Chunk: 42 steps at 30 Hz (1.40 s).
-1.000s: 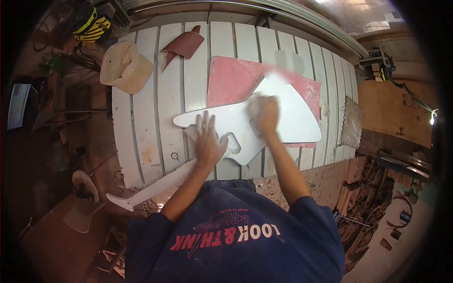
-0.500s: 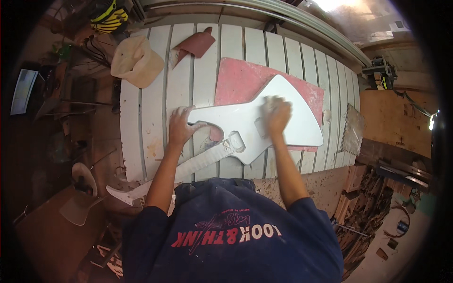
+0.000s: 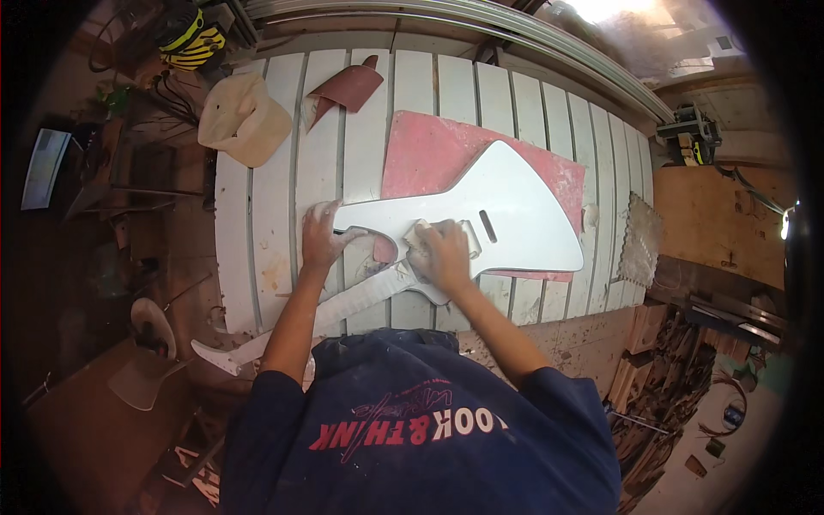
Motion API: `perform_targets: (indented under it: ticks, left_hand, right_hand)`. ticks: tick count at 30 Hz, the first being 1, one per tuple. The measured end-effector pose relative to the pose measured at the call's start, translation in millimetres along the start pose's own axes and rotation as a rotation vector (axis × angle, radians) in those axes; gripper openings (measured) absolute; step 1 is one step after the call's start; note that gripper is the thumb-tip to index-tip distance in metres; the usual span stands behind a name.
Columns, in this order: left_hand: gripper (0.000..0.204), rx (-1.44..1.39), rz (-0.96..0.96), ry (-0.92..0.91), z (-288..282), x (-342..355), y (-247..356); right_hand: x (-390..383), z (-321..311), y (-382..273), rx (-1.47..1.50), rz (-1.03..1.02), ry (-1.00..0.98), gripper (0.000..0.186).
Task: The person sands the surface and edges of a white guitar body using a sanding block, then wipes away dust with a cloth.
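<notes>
A white, angular guitar body (image 3: pixel 524 215) with a dark slot lies on a dusty pink mat (image 3: pixel 421 146) on the slatted white bench (image 3: pixel 266 197). Its pale, wrapped-looking neck (image 3: pixel 352 305) slants toward the lower left. My left hand (image 3: pixel 323 236) is closed round the tip of the body's long left horn. My right hand (image 3: pixel 440 257) presses a pale pad (image 3: pixel 466 238) onto the body beside the neck joint, fingers wrapped over it; whether the pad is a cloth or a sanding block I cannot tell.
A beige cap (image 3: pixel 245 120) and a curled reddish-brown sheet (image 3: pixel 343 86) lie at the bench's back left. A wavy-edged metal plate (image 3: pixel 639 240) rests at its right end. A rail with a machine part (image 3: pixel 691 133) runs behind. A stool, a screen and wood offcuts surround the bench.
My right hand with the pad has moved left and toward me from the wide end, uncovering the slot. My left hand has shifted left since one second ago, now gripping the horn's tip.
</notes>
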<state>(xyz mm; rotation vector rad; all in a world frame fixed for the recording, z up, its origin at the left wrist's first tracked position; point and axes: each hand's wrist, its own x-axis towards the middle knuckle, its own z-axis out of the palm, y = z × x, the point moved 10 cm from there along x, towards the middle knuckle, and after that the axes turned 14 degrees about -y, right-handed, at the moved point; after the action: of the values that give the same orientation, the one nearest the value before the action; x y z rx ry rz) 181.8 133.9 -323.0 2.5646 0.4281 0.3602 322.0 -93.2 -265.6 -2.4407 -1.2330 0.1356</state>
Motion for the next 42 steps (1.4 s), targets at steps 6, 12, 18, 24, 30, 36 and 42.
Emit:
perform_targets:
  ticks: [6,12,18,24,30,36,42]
  left_hand:
    - [0.084,0.012,0.008,0.015,-1.6,1.8,4.7]
    - [0.082,0.016,-0.024,-0.011,-1.8,5.3,0.5]
    - [0.083,-0.011,-0.023,-0.025,2.1,5.7,2.8]
    - [0.081,0.009,-0.034,-0.032,0.4,9.0,0.5]
    - [0.082,-0.008,-0.004,-0.014,1.3,9.6,5.7]
    - [0.082,0.023,-0.029,-0.006,-1.5,7.2,1.1]
    - [0.081,0.027,-0.034,-0.021,0.5,9.0,6.5]
  right_hand:
    - [17.9,-61.1,118.5,-0.143,0.445,0.176,0.031]
    - [-7.7,0.1,23.5,0.053,-0.104,-0.016,0.028]
    - [6.4,-59.5,150.9,-0.066,0.427,0.225,0.021]
    - [-6.2,-17.4,68.4,-0.073,0.041,0.022,0.021]
    - [-4.1,-50.3,144.2,-0.184,0.356,0.166,0.029]
    - [8.4,-30.3,59.5,0.065,0.123,0.044,0.04]
    - [17.3,-30.2,81.3,-0.02,0.331,0.012,0.04]
